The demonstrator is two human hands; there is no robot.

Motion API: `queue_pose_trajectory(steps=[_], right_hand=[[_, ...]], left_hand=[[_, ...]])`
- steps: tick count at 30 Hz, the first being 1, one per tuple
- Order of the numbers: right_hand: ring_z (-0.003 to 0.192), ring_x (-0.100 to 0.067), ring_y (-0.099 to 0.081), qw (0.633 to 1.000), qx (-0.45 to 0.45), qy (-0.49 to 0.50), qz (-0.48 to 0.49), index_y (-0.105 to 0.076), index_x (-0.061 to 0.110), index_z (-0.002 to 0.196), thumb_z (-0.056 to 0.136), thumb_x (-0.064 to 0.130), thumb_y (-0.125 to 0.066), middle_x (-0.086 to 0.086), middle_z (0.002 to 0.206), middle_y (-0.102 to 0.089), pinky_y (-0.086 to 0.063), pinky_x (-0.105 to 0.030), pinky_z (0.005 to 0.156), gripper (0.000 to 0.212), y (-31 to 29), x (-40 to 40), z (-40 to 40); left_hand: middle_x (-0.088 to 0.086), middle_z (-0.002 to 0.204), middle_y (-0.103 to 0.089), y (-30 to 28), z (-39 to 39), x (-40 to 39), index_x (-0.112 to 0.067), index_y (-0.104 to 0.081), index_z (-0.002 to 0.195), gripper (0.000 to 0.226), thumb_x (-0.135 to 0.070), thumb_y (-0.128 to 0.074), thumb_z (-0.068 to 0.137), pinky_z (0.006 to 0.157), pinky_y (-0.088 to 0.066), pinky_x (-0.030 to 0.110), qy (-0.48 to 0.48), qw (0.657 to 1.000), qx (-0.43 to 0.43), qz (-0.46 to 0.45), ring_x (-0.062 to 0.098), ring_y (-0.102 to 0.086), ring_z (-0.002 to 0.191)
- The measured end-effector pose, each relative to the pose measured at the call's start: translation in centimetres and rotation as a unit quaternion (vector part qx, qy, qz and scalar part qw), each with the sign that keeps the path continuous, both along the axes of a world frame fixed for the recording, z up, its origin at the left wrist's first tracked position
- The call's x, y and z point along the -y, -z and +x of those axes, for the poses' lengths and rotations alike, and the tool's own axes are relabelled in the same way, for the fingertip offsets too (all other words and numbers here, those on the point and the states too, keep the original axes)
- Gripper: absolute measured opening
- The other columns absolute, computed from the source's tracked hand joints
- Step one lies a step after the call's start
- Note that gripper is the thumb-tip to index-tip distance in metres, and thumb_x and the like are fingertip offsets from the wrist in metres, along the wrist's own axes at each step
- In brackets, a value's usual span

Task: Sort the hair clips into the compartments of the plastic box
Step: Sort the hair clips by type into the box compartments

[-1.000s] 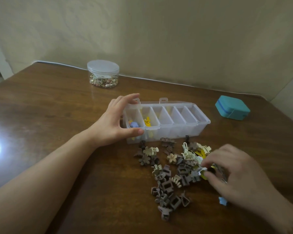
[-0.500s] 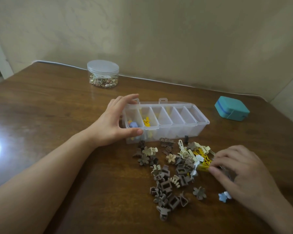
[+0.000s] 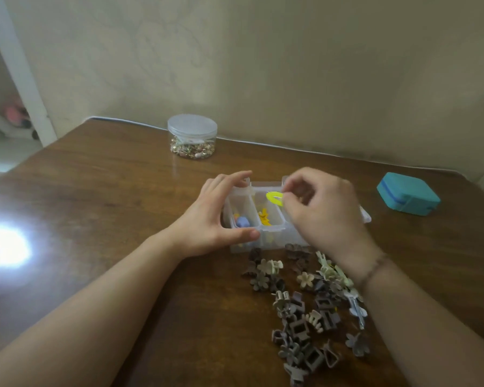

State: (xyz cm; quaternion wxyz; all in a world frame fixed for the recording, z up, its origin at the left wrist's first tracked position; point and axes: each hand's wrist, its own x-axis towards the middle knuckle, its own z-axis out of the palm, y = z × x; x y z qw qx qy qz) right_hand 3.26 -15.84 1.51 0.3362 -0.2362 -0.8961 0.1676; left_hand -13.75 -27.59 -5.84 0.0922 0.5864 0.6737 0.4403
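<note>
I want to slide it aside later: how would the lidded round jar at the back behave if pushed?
The jar looks squat and wide, so it would probably slide rather than tip. Its small trinkets only fill the bottom, so it is likely light, and they may rattle. The table looks glossy, so little friction.

One head camera, looking forward and down.
It sits close above the table (image 3: 101, 196), facing the wall (image 3: 263, 65).

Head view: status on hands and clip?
Left hand grips plastic box. Right hand pinches yellow clip above second compartment. Nothing blocking.
</note>
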Motion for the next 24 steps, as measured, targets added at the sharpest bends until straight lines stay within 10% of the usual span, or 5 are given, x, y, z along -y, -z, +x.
queue_pose_trajectory(steps=[5, 11, 18, 24], right_hand=[[0.086, -0.008, -0.055, 0.994, 0.1, -0.038, 0.019, -0.067, 0.028, 0.081, 0.09, 0.041, -0.057, 0.014, 0.081, -0.065, -0.049, -0.034, 0.076, 0.018, 1.5, 0.2, -1.1], [0.079, 0.0, -0.059, 0.999, 0.003, 0.013, -0.035, -0.069, 0.027, 0.09, 0.089, 0.021, -0.062, 0.015, 0.085, -0.066, -0.049, -0.015, 0.063, 0.009, 0.1, -2.9, 6.4], [0.068, 0.007, -0.06, 0.975, 0.185, 0.072, -0.101, -0.068, 0.034, 0.081, 0.083, 0.008, -0.072, 0.013, 0.077, -0.067, -0.043, -0.006, 0.055, 0.026, 2.5, -4.6, 14.4], [0.092, 0.002, -0.049, 0.963, 0.248, 0.1, -0.012, -0.065, 0.043, 0.078, 0.079, 0.053, -0.062, 0.028, 0.09, -0.055, -0.042, -0.022, 0.068, 0.01, 4.1, -3.7, 15.5]], left_hand=[[-0.016, 0.131, -0.045, 0.0, -0.1, 0.1, -0.035, -0.03, 0.151, 0.098, -0.068, -0.069, 0.068, 0.107, -0.037, 0.03, 0.006, 1.0, 0.002, -0.005, 0.008, -0.038, 0.129], [-0.015, 0.133, -0.045, 0.0, 0.0, 0.0, -0.035, -0.03, 0.151, 0.098, -0.07, -0.068, 0.068, 0.108, -0.038, 0.031, 0.005, 1.0, 0.009, -0.009, 0.009, -0.037, 0.13], [-0.018, 0.132, -0.044, 0.0, 0.0, -0.2, -0.036, -0.031, 0.15, 0.098, -0.071, -0.067, 0.066, 0.11, -0.039, 0.038, 0.004, 1.0, 0.009, -0.01, 0.011, -0.038, 0.13], [-0.022, 0.134, -0.043, 0.1, 0.0, -0.2, -0.037, -0.032, 0.15, 0.101, -0.077, -0.065, 0.063, 0.109, -0.036, 0.034, 0.004, 1.0, 0.013, -0.01, 0.011, -0.038, 0.131]])
